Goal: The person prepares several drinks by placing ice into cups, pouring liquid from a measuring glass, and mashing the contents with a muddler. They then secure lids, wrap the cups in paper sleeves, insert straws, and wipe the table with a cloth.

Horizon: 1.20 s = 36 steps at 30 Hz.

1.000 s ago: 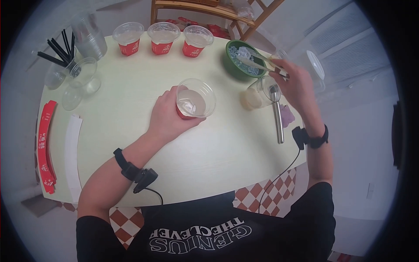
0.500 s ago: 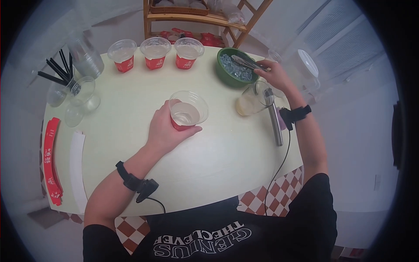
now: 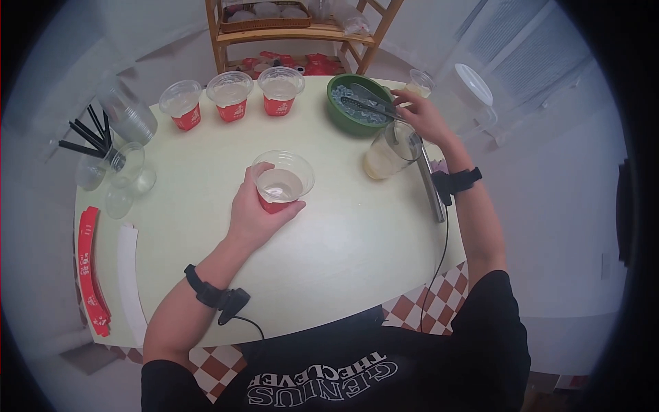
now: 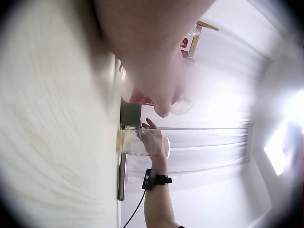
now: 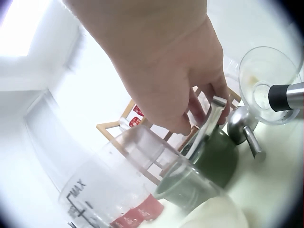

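Note:
In the head view my left hand [image 3: 250,216] grips a clear plastic cup [image 3: 283,180] with a red sleeve, its fingers and thumb wrapped round the side. The cup stands upright with clear liquid inside. Metal tongs [image 3: 371,106] lie across the green bowl [image 3: 357,128], tips among ice. My right hand [image 3: 427,122] is at their handle end, fingers loosely spread. The right wrist view shows the tongs' end [image 5: 218,101] beside the fingers, with a gap to the thumb. A clear jug [image 3: 389,154] holding some pale yellow liquid stands just below this hand.
Three filled cups [image 3: 232,103] in red sleeves line the back edge. At left are stacked clear cups [image 3: 128,120], black straws [image 3: 89,130], red paper sleeves [image 3: 89,271] and a white strip [image 3: 130,281]. A metal-handled tool [image 3: 432,185] lies right of the jug.
My right hand has lowered the tongs into the ice bowl, and its fingers have loosened from them. The left hand keeps its hold on the cup. The head view has shifted.

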{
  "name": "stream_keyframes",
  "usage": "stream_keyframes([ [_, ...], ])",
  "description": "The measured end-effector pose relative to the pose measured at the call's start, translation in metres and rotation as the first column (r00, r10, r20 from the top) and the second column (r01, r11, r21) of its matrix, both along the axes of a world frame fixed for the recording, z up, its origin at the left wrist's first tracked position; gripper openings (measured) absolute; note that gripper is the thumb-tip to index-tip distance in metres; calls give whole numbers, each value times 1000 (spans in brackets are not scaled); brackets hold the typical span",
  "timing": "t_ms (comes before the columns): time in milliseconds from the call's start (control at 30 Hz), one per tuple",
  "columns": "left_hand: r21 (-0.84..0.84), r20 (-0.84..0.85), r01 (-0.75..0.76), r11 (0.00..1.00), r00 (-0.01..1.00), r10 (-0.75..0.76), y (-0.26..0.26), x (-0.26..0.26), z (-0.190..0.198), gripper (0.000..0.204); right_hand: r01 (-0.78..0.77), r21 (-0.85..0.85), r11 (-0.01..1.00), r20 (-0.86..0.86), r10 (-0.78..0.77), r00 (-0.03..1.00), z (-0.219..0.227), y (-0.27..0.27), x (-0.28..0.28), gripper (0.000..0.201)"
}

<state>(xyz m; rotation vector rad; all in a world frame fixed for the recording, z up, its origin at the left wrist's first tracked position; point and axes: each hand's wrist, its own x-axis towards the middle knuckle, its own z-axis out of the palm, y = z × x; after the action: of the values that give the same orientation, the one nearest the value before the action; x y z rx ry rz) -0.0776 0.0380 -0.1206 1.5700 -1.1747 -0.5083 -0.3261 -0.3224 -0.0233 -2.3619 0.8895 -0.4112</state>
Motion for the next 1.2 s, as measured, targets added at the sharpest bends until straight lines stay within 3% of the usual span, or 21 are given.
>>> stream_keyframes([
  [67, -30, 29, -9, 1000, 1000, 10, -1, 1, -1, 85, 18, 15, 1000, 87, -20, 996, 4, 8, -3, 45],
  [133, -13, 56, -18, 1000, 998, 18, -1, 2, -1, 84, 81, -193, 978, 320, -15, 947, 11, 19, -4, 33],
  [167, -13, 61, -21, 1000, 998, 22, -1, 2, -1, 84, 78, -193, 978, 324, -11, 946, 22, 31, -7, 33],
  [233, 8, -5, -6, 1000, 1000, 6, -1, 2, -1, 84, -16, -92, 996, 544, 64, 837, 58, 73, -17, 23],
  [267, 8, -1, -16, 1000, 1000, 16, 0, 2, 0, 84, -291, -122, 949, 627, 301, 719, 82, 105, -20, 25],
  [300, 8, 2, -10, 1000, 1000, 10, 0, 1, 1, 84, -536, -179, 825, 690, 494, 529, 101, 141, -23, 30],
  [333, 6, 6, -8, 1000, 1000, 8, 1, 1, 2, 84, -610, -323, 724, 714, 609, 345, 104, 176, -23, 36],
  [367, 1, 13, -22, 1000, 1000, 22, 1, 1, 1, 84, -669, -552, 499, 576, 807, 127, 112, 188, -29, 34],
  [400, -1, -6, -10, 1000, 1000, 10, 1, 1, -2, 84, -521, -763, 383, 455, 890, -12, 118, 217, -32, 30],
  [433, -2, -25, 2, 1000, 1000, -2, 1, 2, -4, 84, -67, -835, 546, 548, 818, -175, 98, 267, -23, 27],
  [500, -3, -5, -6, 1000, 1000, 6, 1, 2, -3, 84, 113, -888, 445, 414, 882, -224, 106, 305, -9, 21],
  [567, 11, 19, 1, 1000, 1000, -1, 2, 2, -1, 84, 115, -891, 440, 406, 883, -235, 100, 305, 2, 23],
  [600, 26, -50, 4, 1000, 999, -3, 2, 1, 1, 83, 220, -859, 463, 404, 875, -266, 60, 310, -24, 21],
  [633, 38, -120, 10, 999, 993, -6, 2, -1, 3, 82, 230, -853, 468, 409, 874, -261, 68, 307, -21, 21],
  [700, 23, -71, 6, 1000, 997, -4, 1, 0, 4, 83, 221, -860, 459, 438, 888, -139, 98, 295, -1, 25],
  [867, 5, -11, 10, 1000, 1000, -10, -1, -3, 5, 83, 298, -849, 437, 396, 898, -190, 106, 295, -15, 32],
  [933, 16, -145, 12, 1000, 989, -10, 3, -9, 11, 83, 340, -763, 549, 467, 833, -297, 109, 305, -18, 34],
  [967, 25, -136, 13, 1000, 991, -10, 4, -10, 11, 83, 347, -755, 556, 472, 829, -300, 109, 305, -20, 34],
  [1033, -5, 55, 49, 999, 997, -48, 0, -10, 9, 85, 364, -765, 532, 462, 846, -266, 111, 301, -24, 33],
  [1200, -27, 214, 93, 995, 973, -86, -16, -20, 28, 89, 395, -770, 502, 400, 861, -314, 115, 307, -34, 27],
])
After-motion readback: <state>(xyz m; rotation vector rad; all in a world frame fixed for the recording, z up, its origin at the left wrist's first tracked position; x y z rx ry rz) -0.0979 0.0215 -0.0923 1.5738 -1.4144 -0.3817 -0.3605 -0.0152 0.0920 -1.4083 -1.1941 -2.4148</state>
